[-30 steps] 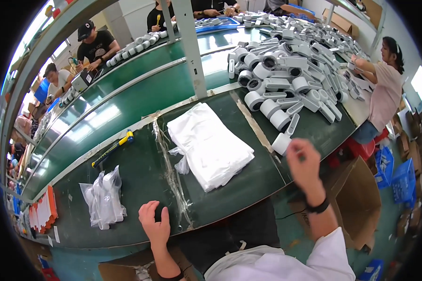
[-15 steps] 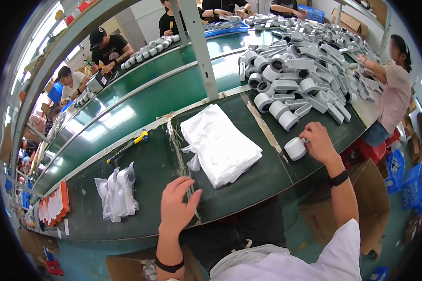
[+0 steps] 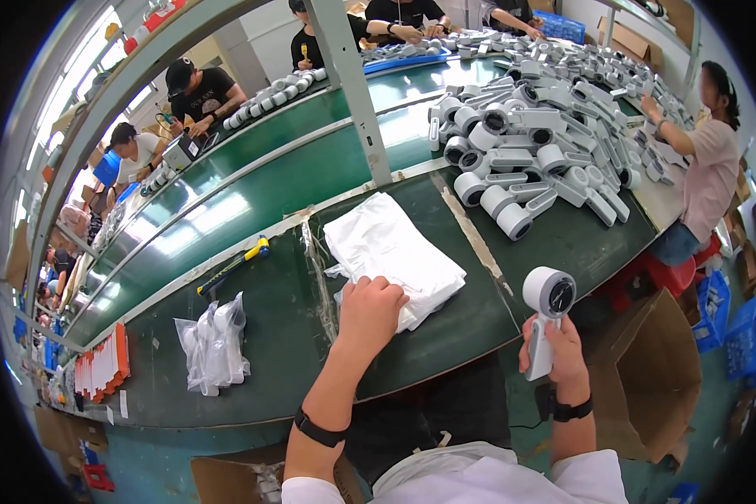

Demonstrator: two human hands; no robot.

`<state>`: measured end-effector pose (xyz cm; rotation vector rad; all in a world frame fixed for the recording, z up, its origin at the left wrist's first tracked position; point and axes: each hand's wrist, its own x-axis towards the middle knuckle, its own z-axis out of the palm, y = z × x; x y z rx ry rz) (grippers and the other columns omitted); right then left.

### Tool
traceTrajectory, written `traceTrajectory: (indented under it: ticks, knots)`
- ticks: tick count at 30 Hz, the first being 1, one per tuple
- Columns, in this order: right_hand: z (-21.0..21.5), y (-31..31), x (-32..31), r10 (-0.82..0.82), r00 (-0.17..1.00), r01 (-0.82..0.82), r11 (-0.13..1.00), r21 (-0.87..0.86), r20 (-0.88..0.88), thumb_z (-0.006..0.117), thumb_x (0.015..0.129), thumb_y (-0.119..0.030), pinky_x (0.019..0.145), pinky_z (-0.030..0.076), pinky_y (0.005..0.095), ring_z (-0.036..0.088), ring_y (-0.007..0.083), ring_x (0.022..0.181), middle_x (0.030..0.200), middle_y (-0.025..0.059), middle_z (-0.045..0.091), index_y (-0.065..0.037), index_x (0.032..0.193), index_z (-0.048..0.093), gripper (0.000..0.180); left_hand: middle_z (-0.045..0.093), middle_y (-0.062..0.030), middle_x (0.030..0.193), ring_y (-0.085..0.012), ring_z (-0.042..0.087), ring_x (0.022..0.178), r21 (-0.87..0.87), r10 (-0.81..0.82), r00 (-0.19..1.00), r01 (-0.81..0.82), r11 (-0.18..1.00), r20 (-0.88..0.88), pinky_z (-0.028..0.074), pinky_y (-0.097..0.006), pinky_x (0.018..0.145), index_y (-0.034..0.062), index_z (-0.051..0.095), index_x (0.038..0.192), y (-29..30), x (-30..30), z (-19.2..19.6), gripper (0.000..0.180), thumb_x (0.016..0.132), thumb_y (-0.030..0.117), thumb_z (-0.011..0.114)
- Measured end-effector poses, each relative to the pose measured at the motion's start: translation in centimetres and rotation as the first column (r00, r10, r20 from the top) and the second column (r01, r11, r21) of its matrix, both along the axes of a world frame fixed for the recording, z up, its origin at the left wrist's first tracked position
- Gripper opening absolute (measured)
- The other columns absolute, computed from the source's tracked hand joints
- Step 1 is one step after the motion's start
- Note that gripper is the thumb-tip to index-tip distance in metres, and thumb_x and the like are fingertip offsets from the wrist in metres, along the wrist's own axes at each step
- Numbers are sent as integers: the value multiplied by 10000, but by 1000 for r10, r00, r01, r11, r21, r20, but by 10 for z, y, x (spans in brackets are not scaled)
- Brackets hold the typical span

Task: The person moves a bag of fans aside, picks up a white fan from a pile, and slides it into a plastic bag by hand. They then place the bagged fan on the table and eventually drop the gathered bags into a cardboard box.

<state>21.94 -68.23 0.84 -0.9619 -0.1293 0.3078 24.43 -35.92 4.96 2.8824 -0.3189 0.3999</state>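
A white and grey handheld fan [image 3: 549, 292], its round head up and a dark face showing, is gripped by the handle in my right hand [image 3: 564, 349]. It is held upright over the bench's near edge. My left hand [image 3: 371, 312] rests on the lower left part of a stack of white plastic bags [image 3: 403, 248], fingers bent together against the top layer; the fingertips are partly hidden. Further left on the bench lie several white pieces in clear bags [image 3: 212, 346]. Beyond the stack, to the right, is a big heap of similar handheld fans [image 3: 538, 139].
A yellow and black hammer-like tool [image 3: 237, 264] lies behind the bagged pieces. Orange and white boxes [image 3: 102, 363] stand at the left end. A metal post [image 3: 357, 101] rises behind the stack. An open carton [image 3: 647, 378] sits at lower right. Co-workers [image 3: 704, 160] work around the line.
My right hand has picked up a fan from the bench beside the heap and brought it nearer, turned upright. My left hand has moved right onto the bag stack, its fingers closing.
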Motion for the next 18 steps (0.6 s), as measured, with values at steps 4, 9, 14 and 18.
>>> traceTrajectory:
  ticks: [4,9,14,18]
  knots:
    - [-2,25,3,44,999,-43,999,-25,25,601,919,-215,508,544,402,631,292,555,883,188,615,-20,1154,444,343,642,-71,814,-277,594,820,-9,1,1000,-1,1000,21,443,-404,726,83,689,872,2,1,-3,97,860,174,658]
    - [6,51,4,27,1000,-28,997,-79,-16,588,869,-135,532,537,376,636,275,579,855,193,644,-26,1117,473,294,646,-110,821,-304,599,812,-112,23,997,-14,994,79,448,-415,719,54,665,881,2,2,-3,83,872,133,639]
    - [16,84,-1,-51,998,47,991,-127,-30,655,838,2,541,525,317,631,199,599,915,156,670,-38,1112,479,328,673,-158,836,-315,643,756,-452,63,983,22,892,172,493,-386,695,-4,660,913,-9,-1,-3,107,885,98,643]
    - [20,113,2,-145,987,133,979,-157,-69,707,820,1,536,518,298,622,164,595,966,131,670,-32,1118,458,390,681,-143,816,-236,646,704,-646,43,996,19,763,80,497,-318,666,-22,660,949,-33,-20,-2,131,905,101,645]
